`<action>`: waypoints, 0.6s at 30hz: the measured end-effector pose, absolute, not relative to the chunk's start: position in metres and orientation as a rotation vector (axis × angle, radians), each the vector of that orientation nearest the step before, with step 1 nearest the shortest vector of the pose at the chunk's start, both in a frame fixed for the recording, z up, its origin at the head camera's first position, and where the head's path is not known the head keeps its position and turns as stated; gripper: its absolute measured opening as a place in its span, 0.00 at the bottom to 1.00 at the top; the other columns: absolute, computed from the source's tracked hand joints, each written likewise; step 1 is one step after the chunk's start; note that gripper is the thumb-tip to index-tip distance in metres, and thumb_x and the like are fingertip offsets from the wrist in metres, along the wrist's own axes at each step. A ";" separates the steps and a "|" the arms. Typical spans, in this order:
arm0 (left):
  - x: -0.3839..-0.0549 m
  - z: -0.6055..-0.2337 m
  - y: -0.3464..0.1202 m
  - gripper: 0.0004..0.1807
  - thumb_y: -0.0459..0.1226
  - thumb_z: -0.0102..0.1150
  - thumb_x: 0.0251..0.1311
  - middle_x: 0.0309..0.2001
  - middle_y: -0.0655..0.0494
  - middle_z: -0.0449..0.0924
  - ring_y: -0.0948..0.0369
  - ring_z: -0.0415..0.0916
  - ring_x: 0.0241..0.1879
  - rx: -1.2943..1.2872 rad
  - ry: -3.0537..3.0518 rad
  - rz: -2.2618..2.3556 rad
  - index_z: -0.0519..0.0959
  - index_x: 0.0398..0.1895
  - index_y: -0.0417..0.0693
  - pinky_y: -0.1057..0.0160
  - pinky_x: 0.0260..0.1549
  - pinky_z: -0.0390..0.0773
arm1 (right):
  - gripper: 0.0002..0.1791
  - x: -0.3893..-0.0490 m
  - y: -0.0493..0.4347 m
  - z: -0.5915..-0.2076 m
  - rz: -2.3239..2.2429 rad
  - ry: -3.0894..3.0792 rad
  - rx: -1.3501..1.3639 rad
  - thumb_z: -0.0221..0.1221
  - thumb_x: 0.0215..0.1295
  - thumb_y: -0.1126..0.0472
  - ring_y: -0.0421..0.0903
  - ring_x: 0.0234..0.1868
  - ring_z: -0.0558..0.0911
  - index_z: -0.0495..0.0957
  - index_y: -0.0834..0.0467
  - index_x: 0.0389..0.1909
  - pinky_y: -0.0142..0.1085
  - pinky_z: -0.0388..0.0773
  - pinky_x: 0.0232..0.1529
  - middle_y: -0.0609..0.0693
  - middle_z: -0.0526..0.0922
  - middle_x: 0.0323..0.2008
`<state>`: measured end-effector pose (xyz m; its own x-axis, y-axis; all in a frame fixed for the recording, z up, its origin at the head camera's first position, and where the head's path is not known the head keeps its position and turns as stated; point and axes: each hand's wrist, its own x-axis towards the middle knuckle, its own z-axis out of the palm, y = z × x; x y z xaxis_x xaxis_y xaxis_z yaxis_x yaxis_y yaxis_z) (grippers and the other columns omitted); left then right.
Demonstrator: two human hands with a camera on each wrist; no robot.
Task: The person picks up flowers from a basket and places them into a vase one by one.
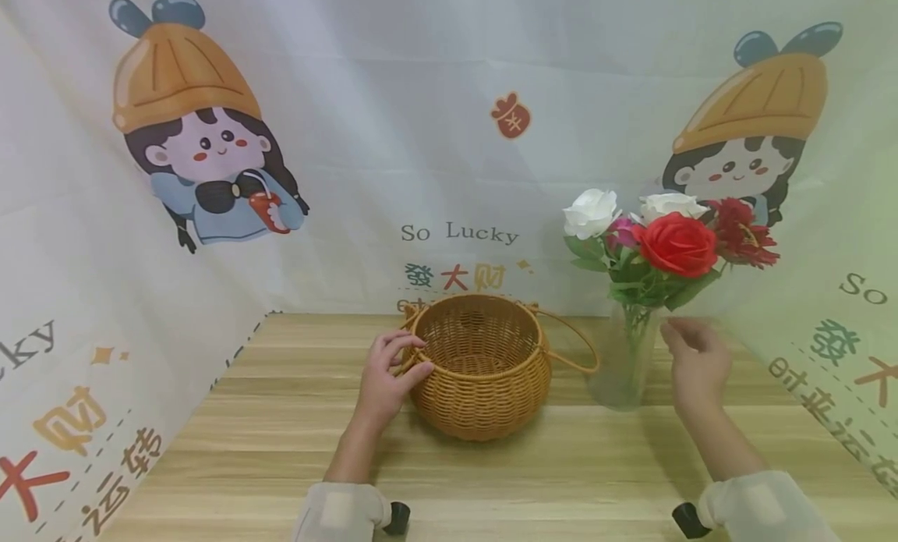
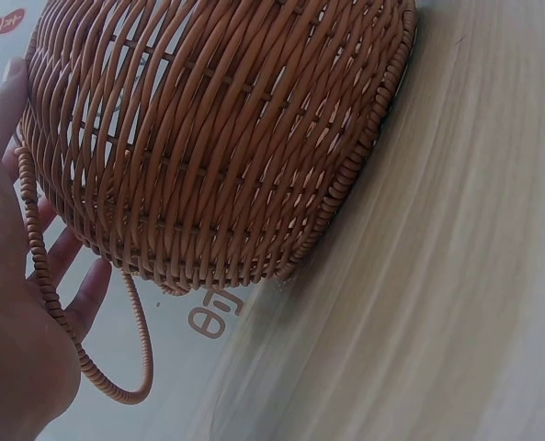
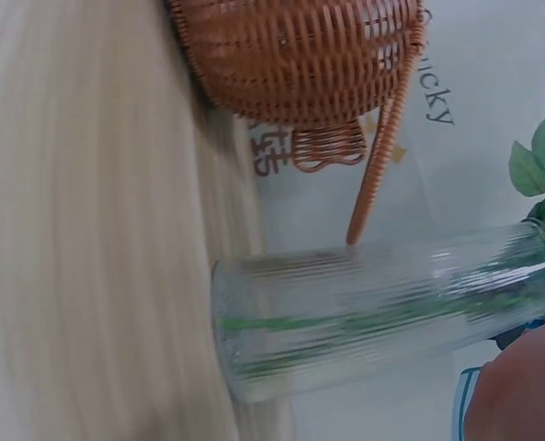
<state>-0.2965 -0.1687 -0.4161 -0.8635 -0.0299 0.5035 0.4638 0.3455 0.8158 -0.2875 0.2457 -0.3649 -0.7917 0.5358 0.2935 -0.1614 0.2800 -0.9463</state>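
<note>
A round woven wicker basket point(image 1: 480, 402) stands on the table, its inside bare. At its left rim is my left hand point(image 1: 384, 370), thumb near the front edge and fingers spread along the side. In the left wrist view a looped basket handle point(image 2: 125, 395) hangs down past the palm and fingers. Right of the basket stands a clear ribbed glass vase point(image 1: 620, 370) of red, white and purple flowers point(image 1: 677, 242). Close beside the vase's mouth is my right hand point(image 1: 701, 363), fingers loosely bent. The right wrist view shows it only partly, at the vase's point(image 3: 382, 308) top end.
The second basket handle point(image 1: 578, 335) sticks out to the right, its end close to the vase. A printed cloth backdrop point(image 1: 365, 136) hangs behind and at both sides of the wood-grain table point(image 1: 491, 487).
</note>
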 end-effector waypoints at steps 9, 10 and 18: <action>-0.300 -0.417 -0.168 0.16 0.33 0.74 0.60 0.66 0.43 0.72 0.47 0.67 0.69 -0.405 -2.169 -1.527 0.84 0.51 0.45 0.48 0.59 0.72 | 0.18 -0.273 0.255 -0.372 1.388 -2.136 -0.181 0.64 0.72 0.59 0.22 0.37 0.74 0.81 0.66 0.56 0.17 0.71 0.39 0.15 0.74 0.30; -0.300 -0.417 -0.169 0.16 0.34 0.74 0.60 0.66 0.43 0.72 0.47 0.67 0.69 -0.407 -2.166 -1.517 0.84 0.51 0.45 0.48 0.58 0.72 | 0.19 -0.272 0.256 -0.373 1.366 -2.165 -0.155 0.64 0.72 0.59 0.20 0.37 0.74 0.81 0.65 0.57 0.17 0.71 0.38 0.16 0.74 0.31; -0.301 -0.418 -0.168 0.19 0.37 0.77 0.57 0.66 0.46 0.77 0.47 0.70 0.69 -0.390 -2.161 -1.472 0.86 0.52 0.46 0.45 0.58 0.76 | 0.25 -0.265 0.269 -0.376 1.073 -2.377 0.121 0.64 0.73 0.60 0.40 0.50 0.81 0.77 0.68 0.65 0.30 0.76 0.51 0.69 0.82 0.60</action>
